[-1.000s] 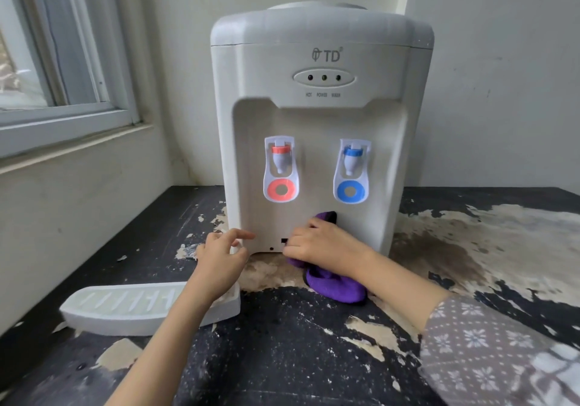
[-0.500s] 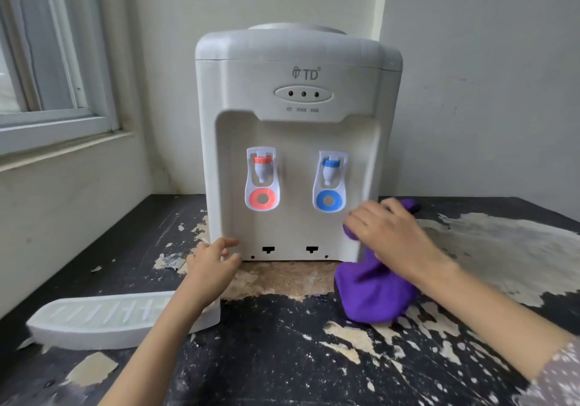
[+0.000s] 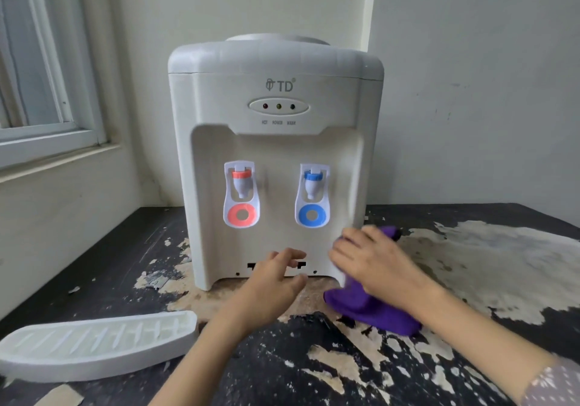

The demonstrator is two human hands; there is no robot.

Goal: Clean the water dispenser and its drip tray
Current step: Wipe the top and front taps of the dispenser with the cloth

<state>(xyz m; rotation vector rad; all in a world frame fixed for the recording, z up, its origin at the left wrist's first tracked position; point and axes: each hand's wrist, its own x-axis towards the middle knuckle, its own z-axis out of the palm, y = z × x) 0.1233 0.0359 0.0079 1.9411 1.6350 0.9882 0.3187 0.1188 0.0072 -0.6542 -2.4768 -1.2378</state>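
**Cloth held against the dispenser's lower right corner**

The right hand (image 3: 375, 269) grips a purple cloth (image 3: 373, 310), fingers curled over its upper part and pressing it to the lower right front corner of the white water dispenser (image 3: 276, 160); the rest of the cloth trails down onto the tabletop (image 3: 314, 371). The left hand (image 3: 273, 286) holds nothing, its fingers relaxed and spread, reaching toward the bottom front edge of the dispenser near the two dark slots (image 3: 302, 265) there. Whether its fingertips touch the plastic cannot be told, as both hands are blurred.

The dispenser stands upright at the far middle of the table, close to the back wall. Its recess carries a red tap (image 3: 241, 182) on the left and a blue tap (image 3: 312, 184) on the right. The drip tray (image 3: 97, 346) lies detached on the near left of the table, well apart from the dispenser, grille side up.

The table is dark with large patches of peeled, pale surface, the widest to the right of the dispenser. Open tabletop lies to the right and on the near side between the forearms. A window frame (image 3: 53, 135) and sill fill the left wall. A patterned sleeve (image 3: 552, 383) is cut off at the near right corner, and the tray's left end runs out of view.
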